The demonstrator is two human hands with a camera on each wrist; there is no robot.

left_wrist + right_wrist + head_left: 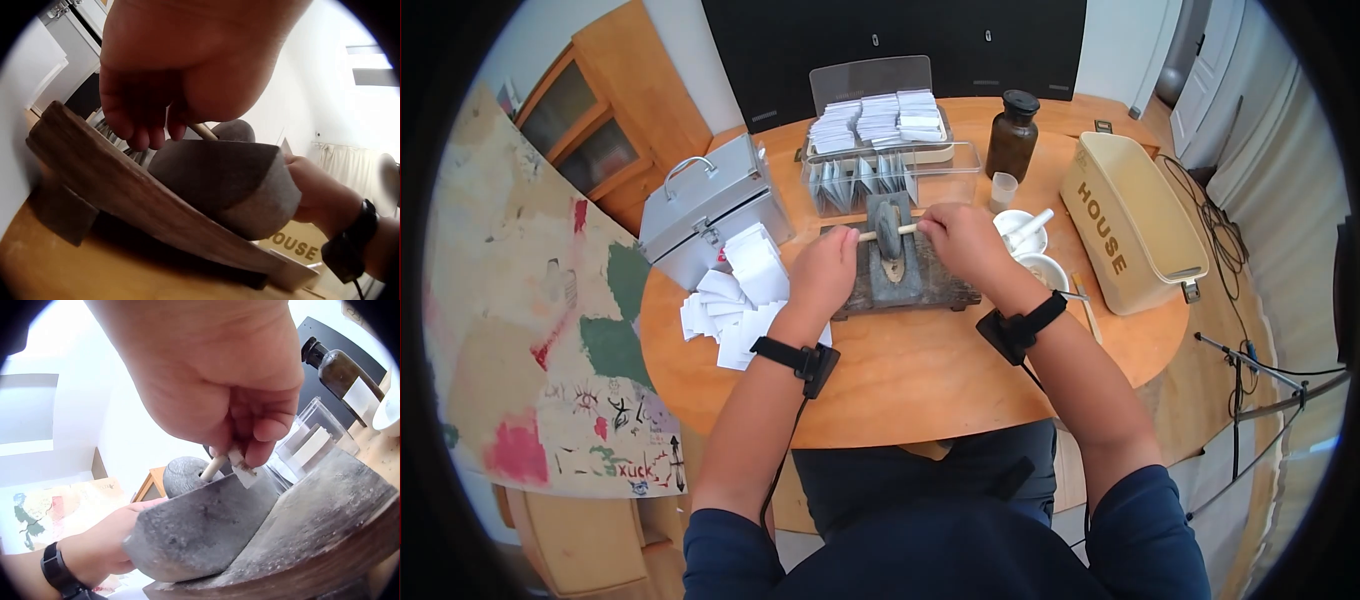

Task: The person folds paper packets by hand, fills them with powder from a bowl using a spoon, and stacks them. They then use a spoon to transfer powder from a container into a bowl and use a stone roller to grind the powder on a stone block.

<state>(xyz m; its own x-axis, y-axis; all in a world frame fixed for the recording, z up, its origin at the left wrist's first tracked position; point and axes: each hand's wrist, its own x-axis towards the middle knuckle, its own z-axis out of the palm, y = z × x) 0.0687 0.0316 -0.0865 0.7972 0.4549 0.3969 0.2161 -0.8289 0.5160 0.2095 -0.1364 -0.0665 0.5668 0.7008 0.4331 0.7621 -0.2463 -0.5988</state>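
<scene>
A grey stone grinding wheel (888, 228) stands upright in a boat-shaped stone trough (892, 290), with a little brownish matter in the trough's near end. Through the wheel's centre runs a pale wooden rod (908, 229). My left hand (824, 270) grips the rod's left end, and my right hand (968, 240) grips the right end. In the right wrist view the curled fingers (272, 429) close round the rod beside a whitish ragged bit (245, 474). Beneath the trough lies a dark, weathered wooden board (940, 293).
Loose white papers (750, 265) lie left, by a silver case (710, 200). Behind the trough, clear boxes hold white packets (875, 120). To the right are a brown bottle (1012, 140), a small cup (1003, 190), white bowls (1045, 270), a pestle (1032, 226) and a cream bin (1115, 225).
</scene>
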